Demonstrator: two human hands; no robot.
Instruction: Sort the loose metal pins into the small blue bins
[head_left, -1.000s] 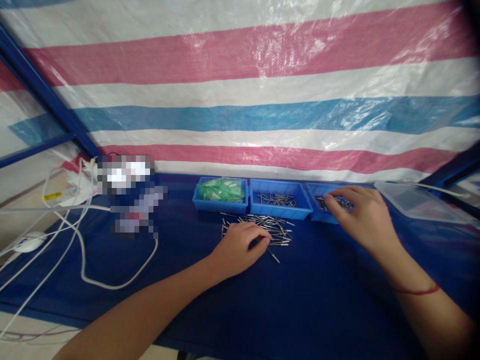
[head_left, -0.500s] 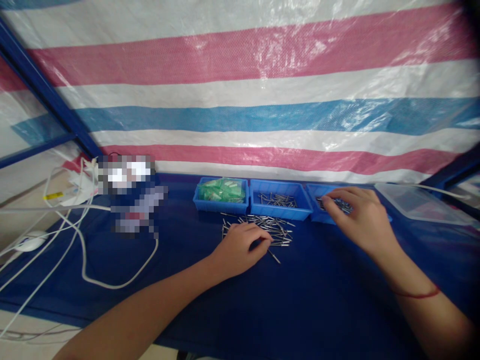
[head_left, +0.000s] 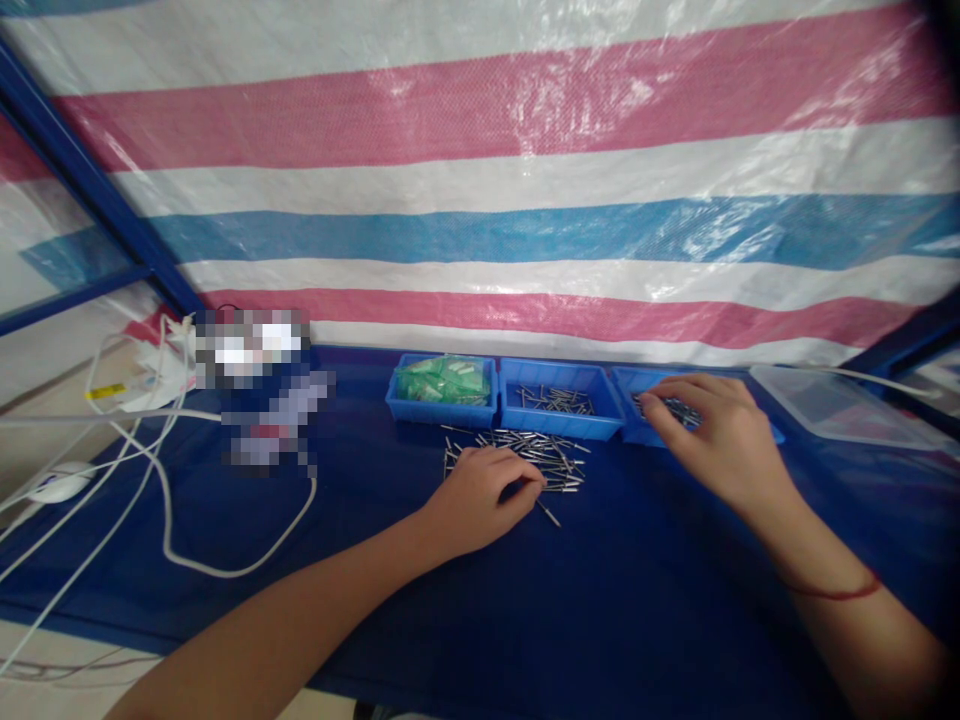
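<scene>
Metal pins (head_left: 551, 453), heaped on the near side of the middle bin (head_left: 556, 422)! Curled over them with the left hand (head_left: 487, 497), bent over the right bin (head_left: 639, 432) with the right hand (head_left: 721, 430); can't tell any grasp in either. Probably light, stiff, slippery: best pinched mid-shank.

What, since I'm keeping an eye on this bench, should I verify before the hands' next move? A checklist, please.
1. Left hand at the loose blind rivets: ok.
2. Left fingertips gripping a rivet: cannot tell.
3. Right hand at the right blue bin: ok; whether it holds anything, cannot tell.
4. All rivets inside bins: not ok, a pile lies on the blue table.
5. Middle blue bin upright: ok.
6. White cable apart from both hands: ok.
</scene>
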